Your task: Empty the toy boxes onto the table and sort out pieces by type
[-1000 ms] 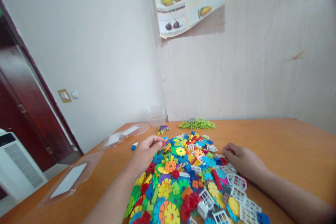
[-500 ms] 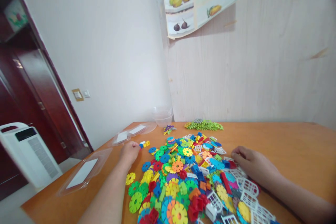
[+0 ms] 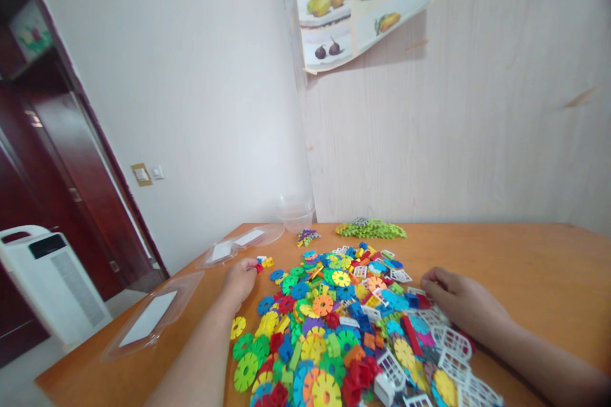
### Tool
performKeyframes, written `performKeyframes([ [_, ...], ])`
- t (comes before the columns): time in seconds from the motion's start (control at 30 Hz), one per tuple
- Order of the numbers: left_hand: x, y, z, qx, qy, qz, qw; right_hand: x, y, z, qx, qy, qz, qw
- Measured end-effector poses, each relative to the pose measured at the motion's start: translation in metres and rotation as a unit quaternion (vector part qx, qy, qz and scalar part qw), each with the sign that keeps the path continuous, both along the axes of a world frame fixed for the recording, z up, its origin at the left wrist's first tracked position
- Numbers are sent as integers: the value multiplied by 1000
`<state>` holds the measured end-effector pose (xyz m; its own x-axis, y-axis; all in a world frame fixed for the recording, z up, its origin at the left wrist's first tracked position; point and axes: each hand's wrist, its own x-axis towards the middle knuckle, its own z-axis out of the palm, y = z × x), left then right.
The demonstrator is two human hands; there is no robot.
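My left hand is at the left of the table, its fingertips pinched on a small red toy brick. Just beyond that brick lies a little group of bricks, with a yellow brick at its right side. My right hand rests along the right edge of a big mixed heap, fingers curled together; what is under them is hidden. In the heap are slotted discs such as an orange disc, white lattice window pieces and many coloured bricks, among them a long red brick.
Behind the heap sit a light-green pile of pieces and a small purple-and-yellow pile. Clear plastic bowls stand near the wall. Transparent lids with white labels lie along the wooden table's left side.
My left hand has shifted slightly right, up against the small brick group, and the red brick now shows at its fingertips. My right hand has stayed in place.
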<state>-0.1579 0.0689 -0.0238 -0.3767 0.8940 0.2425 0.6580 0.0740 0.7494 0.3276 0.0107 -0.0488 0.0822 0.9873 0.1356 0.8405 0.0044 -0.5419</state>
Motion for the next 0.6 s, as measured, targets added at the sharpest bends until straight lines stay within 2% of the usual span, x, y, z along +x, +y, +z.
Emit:
performKeyframes([
  [0.23, 8, -2, 4, 21, -10, -43, 999, 0, -2, 2, 1, 2, -1, 1000],
  [0.37, 26, -6, 18, 56, 5, -61, 997, -2, -5, 6, -2, -1, -4, 1000],
  [0.47, 53, -21, 36, 61, 8, -140, 988, -4, -6, 9, -2, -3, -10, 1000],
  [0.6, 98, -58, 59, 41, 60, -291, 954, -5, -6, 10, 1, 0, -13, 1000],
])
